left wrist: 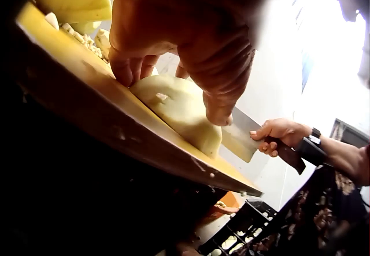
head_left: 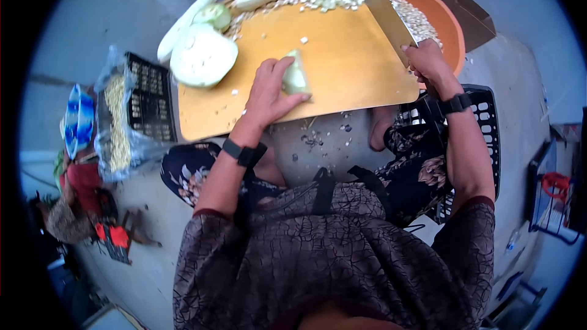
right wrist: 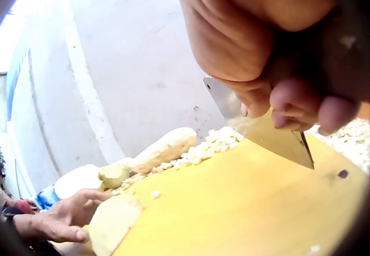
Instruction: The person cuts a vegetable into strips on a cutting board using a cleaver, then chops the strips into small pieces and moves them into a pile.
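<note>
Cool, fairly even light fills the head view, where the fisheye lens bows the outer scene and a blue fringe fades to black corners; the piece [head_left: 296, 76] looks slightly blurred. The left wrist view is harsh: glare bleaches the upper right, the left grip [left wrist: 185, 39] is shaded, and the area beneath the board [head_left: 342, 61] falls to black. In the right wrist view the far left blows out, the right grip [right wrist: 243, 42] sits in shadow, and the knife [right wrist: 277, 143] shows a yellow sheen.

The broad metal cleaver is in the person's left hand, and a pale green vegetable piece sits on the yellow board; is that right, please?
Not quite: the head view shows the cleaver in the right hand; the piece does sit on the board.
</note>
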`<state>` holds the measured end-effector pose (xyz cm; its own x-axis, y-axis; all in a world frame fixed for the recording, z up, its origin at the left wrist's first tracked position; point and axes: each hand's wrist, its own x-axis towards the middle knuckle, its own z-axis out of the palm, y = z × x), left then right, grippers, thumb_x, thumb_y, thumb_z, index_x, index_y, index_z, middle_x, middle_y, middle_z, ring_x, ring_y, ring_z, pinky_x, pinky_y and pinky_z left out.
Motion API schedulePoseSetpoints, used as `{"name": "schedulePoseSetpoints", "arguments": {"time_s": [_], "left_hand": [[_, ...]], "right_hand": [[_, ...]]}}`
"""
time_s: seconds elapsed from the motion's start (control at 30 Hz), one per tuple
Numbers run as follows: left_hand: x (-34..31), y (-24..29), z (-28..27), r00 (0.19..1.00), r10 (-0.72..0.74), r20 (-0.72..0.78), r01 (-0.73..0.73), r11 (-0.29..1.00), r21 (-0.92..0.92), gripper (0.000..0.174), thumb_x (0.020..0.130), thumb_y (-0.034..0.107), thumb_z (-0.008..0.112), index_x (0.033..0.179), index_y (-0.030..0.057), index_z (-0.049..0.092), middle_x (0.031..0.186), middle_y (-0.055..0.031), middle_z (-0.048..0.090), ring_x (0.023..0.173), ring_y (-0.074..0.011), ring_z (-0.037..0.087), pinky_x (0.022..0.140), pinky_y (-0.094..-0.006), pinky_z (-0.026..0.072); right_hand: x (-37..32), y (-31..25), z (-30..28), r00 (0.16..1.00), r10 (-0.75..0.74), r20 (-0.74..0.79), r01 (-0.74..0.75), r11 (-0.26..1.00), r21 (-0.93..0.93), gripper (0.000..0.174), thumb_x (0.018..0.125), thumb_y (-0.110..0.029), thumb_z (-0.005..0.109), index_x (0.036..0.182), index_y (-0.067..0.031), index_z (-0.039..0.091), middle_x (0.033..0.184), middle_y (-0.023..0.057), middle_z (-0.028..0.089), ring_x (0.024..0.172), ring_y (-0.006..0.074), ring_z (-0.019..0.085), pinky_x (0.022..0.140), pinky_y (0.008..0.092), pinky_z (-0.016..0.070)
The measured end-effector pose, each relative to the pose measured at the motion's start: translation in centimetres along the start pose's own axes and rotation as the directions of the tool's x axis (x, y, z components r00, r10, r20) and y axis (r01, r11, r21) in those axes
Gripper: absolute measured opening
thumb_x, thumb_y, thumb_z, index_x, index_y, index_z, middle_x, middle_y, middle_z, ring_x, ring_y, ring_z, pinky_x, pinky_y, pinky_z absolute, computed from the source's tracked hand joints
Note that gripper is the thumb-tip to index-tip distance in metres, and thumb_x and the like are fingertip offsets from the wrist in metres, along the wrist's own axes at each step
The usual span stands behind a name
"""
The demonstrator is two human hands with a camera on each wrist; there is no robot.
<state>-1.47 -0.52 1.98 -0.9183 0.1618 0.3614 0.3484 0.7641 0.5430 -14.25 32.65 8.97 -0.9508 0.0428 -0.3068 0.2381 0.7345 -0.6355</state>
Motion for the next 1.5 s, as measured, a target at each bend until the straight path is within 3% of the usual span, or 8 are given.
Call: {"name": "schedulePoseSetpoints", "arguments": {"time_s": [0.27,0.4,0.5,0.8,1.0,1.2,1.3,1.5], "left_hand": [[-0.5,1.2,-1.3,0.989,-0.085,0.122,0.08,0.996,0.045,0.076,0.07,0.035,0.083,0.135,0.0125,0.052,0.122,-0.0205,0.053,0.114,-0.0391,0.053,0.099,-0.0453,0.0445],[1.0,1.1,-1.7,0.963,0.238,0.128,-0.257,0.952,0.163,0.071,0.071,0.033,0.081,0.134,0.0142,0.055,0.133,-0.0205,0.05,0.123,-0.0389,0.051,0.103,-0.0465,0.0426],[1.3,0.9,-1.2,0.971,0.194,0.14,-0.203,0.978,0.054,0.067,0.07,0.033,0.081,0.131,0.0144,0.058,0.129,-0.0181,0.053,0.118,-0.0378,0.054,0.101,-0.0461,0.0437],[0.7,3.7,-0.3,0.999,-0.032,-0.007,0.032,0.975,0.22,0.052,0.07,0.03,0.083,0.114,0.0094,0.064,0.108,-0.0156,0.058,0.103,-0.0338,0.058,0.086,-0.0393,0.0502],[1.0,3.7,0.0,0.995,0.044,-0.085,-0.028,0.982,0.187,0.05,0.072,0.031,0.081,0.112,0.0085,0.064,0.11,-0.0136,0.059,0.097,-0.0327,0.058,0.085,-0.0401,0.0513],[1.7,2.0,-0.9,0.995,0.095,0.041,-0.099,0.99,0.1,0.051,0.073,0.031,0.08,0.116,0.0081,0.064,0.115,-0.0109,0.059,0.098,-0.0318,0.057,0.085,-0.0399,0.0518],[1.6,2.8,-0.4,0.998,0.051,0.041,-0.057,0.986,0.155,0.053,0.073,0.031,0.08,0.117,0.0073,0.064,0.116,-0.0116,0.059,0.099,-0.0314,0.057,0.085,-0.0403,0.0516],[1.0,2.5,-0.3,0.994,0.09,-0.064,-0.086,0.994,0.068,0.048,0.073,0.023,0.08,0.115,0.0059,0.062,0.116,-0.0143,0.059,0.098,-0.0339,0.058,0.086,-0.0407,0.0514]], "right_hand": [[-3.3,-2.6,4.1,0.971,-0.048,0.232,0.089,0.981,-0.172,0.042,0.093,-0.029,0.064,0.072,0.0076,0.06,0.053,0.0087,0.055,0.043,0.0196,0.057,0.039,0.0355,0.0476],[-2.8,-3.4,4.4,0.962,0.034,0.271,0.01,0.987,-0.16,0.043,0.095,-0.028,0.061,0.074,0.0085,0.058,0.053,0.0097,0.055,0.042,0.0195,0.057,0.041,0.0348,0.0489],[-3.3,-3.9,4.3,0.969,0.054,0.242,-0.017,0.988,-0.153,0.045,0.095,-0.03,0.06,0.072,0.0085,0.058,0.053,0.0097,0.054,0.041,0.0193,0.056,0.041,0.034,0.0488],[-4.0,-4.0,4.9,0.972,0.023,0.235,0.019,0.984,-0.177,0.051,0.097,-0.034,0.059,0.066,0.0075,0.057,0.054,0.0101,0.056,0.041,0.0191,0.058,0.042,0.0338,0.0476],[-3.9,-3.6,4.9,0.971,0.028,0.239,0.004,0.991,-0.133,0.052,0.097,-0.033,0.06,0.065,0.0074,0.056,0.052,0.0095,0.054,0.041,0.0193,0.057,0.042,0.0333,0.0473],[-3.9,-3.5,5.1,0.963,0.042,0.266,0.004,0.986,-0.169,0.048,0.098,-0.031,0.059,0.073,0.0102,0.059,0.054,0.0115,0.056,0.041,0.0215,0.056,0.043,0.0353,0.0477],[-4.1,-3.5,5.6,0.971,0.029,0.238,0.028,0.972,-0.232,0.045,0.098,-0.031,0.059,0.084,0.0117,0.064,0.059,0.016,0.06,0.045,0.0241,0.059,0.051,0.0367,0.0513],[-4.7,-2.4,6.4,0.955,-0.204,0.215,0.285,0.832,-0.476,0.036,0.094,-0.034,0.06,0.102,-0.0007,0.071,0.09,0.0231,0.069,0.09,0.0383,0.067,0.082,0.044,0.053]]}}
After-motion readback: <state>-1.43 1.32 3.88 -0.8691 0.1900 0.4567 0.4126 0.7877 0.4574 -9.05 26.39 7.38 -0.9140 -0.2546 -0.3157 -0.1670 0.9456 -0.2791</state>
